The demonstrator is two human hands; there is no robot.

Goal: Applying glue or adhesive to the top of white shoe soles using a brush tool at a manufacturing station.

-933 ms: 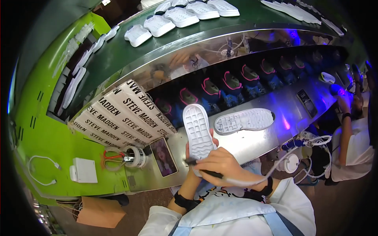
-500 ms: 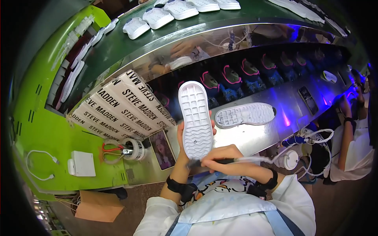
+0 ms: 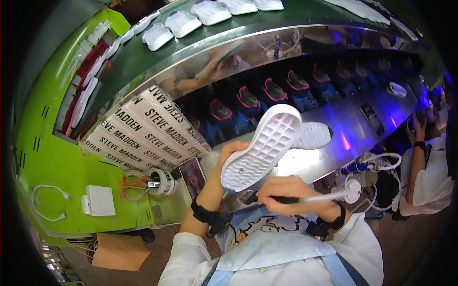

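A white shoe sole point(image 3: 265, 148), its tread of square blocks and wavy ridges turned up, is tilted to the right in the grip of my left hand point(image 3: 230, 152). The fingers wrap round it and are mostly hidden beneath. My right hand point(image 3: 286, 190) is closed round the dark handle of a brush point(image 3: 249, 197), whose bristle end sits just below the near end of the sole, seemingly apart from it. A pale tube or handle end runs from the brush to the right. Behind the held sole, a second white sole point(image 3: 313, 135) lies on the metal bench, partly covered.
A box in printed paper point(image 3: 148, 128) stands at left, beside a phone point(image 3: 192, 177), tape roll point(image 3: 165, 182), red-handled scissors point(image 3: 136, 180) and white charger point(image 3: 101, 200). Dark pink-edged shoes point(image 3: 274, 89) line up behind; white soles point(image 3: 183, 23) lie on a green belt point(image 3: 229, 28). A co-worker's arm point(image 3: 418, 152) is at right.
My left hand has tipped the sole from upright to leaning right, now overlapping the other sole. My right hand and brush have shifted slightly right, away from my left wrist.
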